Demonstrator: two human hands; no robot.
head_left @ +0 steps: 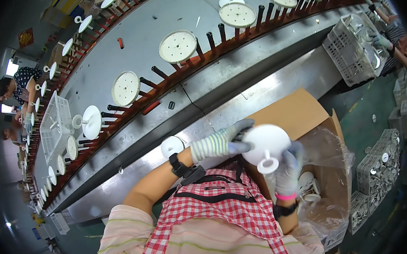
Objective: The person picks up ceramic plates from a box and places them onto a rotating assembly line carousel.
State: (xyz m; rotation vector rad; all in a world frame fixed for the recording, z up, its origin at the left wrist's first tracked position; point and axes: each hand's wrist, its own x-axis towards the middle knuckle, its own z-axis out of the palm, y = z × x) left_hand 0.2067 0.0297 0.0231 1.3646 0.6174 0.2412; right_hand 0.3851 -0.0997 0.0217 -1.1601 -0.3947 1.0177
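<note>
A white round disc (pixel 271 138) with a ring-ended stem is held between my gloved hands, above the edge of an open cardboard box. My left hand (pixel 221 141), in a striped glove, is closed on the disc's left rim, thumb on the near side. On the right rim, my right hand (pixel 287 170) is also closed, its fingers slightly blurred. Several similar white pieces (pixel 308 188) lie in the clear plastic lining of the cardboard box (pixel 326 176). Beside my left forearm, another white disc (pixel 172 146) lies on the metal ledge.
A curved rack (pixel 138 96) with black-tipped pegs carries several white discs. A metal ledge (pixel 230 105) runs before it. White crates (pixel 348 61) stand at right, others (pixel 379 174) filled with parts below. Other people (pixel 16 92) work at far left and right.
</note>
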